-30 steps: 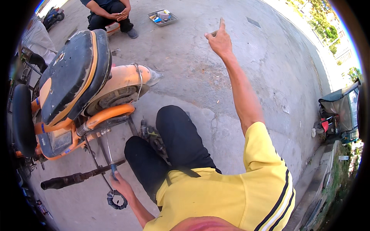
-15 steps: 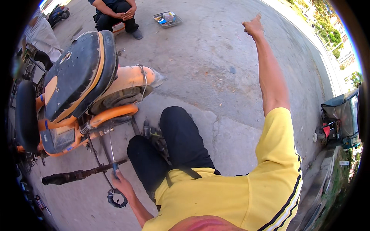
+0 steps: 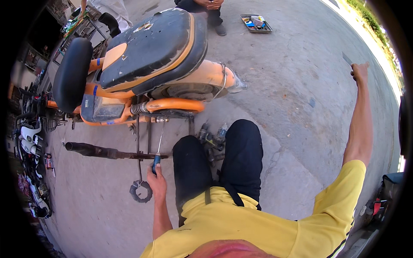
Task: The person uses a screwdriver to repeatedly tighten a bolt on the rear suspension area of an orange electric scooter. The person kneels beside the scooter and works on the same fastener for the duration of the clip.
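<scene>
My left hand (image 3: 157, 182) is closed round the blue handle of a screwdriver (image 3: 156, 163). Its long thin shaft reaches up to the lower side of an orange electric scooter (image 3: 172, 105), below the spring. Close by is a metal rod (image 3: 138, 167) ending in a black wrapped ring (image 3: 141, 191). A dark rusty bar (image 3: 92, 150) with a thicker black end crosses behind the screwdriver. Far out to the right, my right hand (image 3: 360, 72) is raised at arm's length. Most of its fingers are curled, and nothing shows in it.
The scooter's worn black seat (image 3: 150, 47) fills the upper left. Greasy metal tools (image 3: 211, 144) lie on the concrete by my knees. A tray of small items (image 3: 257, 23) sits near a seated person (image 3: 208, 6). Parked two-wheelers (image 3: 32, 142) stand along the left.
The view has turned left, so the scooter and tray appear farther right. My right arm stays stretched out and has swung outward. The left hand keeps its hold on the screwdriver.
</scene>
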`<action>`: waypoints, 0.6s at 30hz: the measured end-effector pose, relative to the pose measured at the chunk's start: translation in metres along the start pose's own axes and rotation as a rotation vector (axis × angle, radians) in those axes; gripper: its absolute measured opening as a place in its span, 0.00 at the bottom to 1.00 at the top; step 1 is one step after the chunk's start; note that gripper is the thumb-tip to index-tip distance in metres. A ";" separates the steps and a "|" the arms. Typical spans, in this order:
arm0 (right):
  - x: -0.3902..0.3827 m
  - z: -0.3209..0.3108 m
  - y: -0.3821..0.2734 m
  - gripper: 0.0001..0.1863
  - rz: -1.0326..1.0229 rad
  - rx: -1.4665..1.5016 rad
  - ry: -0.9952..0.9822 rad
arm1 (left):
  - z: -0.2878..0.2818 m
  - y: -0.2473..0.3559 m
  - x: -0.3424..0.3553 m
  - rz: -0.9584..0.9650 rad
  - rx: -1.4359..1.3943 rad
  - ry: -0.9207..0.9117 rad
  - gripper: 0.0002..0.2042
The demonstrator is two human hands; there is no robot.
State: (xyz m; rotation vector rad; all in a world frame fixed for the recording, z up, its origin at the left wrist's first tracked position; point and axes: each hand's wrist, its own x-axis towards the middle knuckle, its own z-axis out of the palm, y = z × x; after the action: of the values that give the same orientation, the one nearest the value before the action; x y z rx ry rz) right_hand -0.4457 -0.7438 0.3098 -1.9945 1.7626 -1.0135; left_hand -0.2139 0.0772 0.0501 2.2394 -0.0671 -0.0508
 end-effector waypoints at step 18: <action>-0.010 0.020 0.004 0.58 0.082 0.110 -0.126 | -0.004 0.010 -0.005 0.018 0.100 0.016 0.19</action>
State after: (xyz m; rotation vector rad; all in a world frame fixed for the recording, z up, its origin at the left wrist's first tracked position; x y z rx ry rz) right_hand -0.4351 -0.7400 0.2899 -1.8619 1.6707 -0.9166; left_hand -0.2188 0.0739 0.0605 2.3387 -0.0832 -0.0204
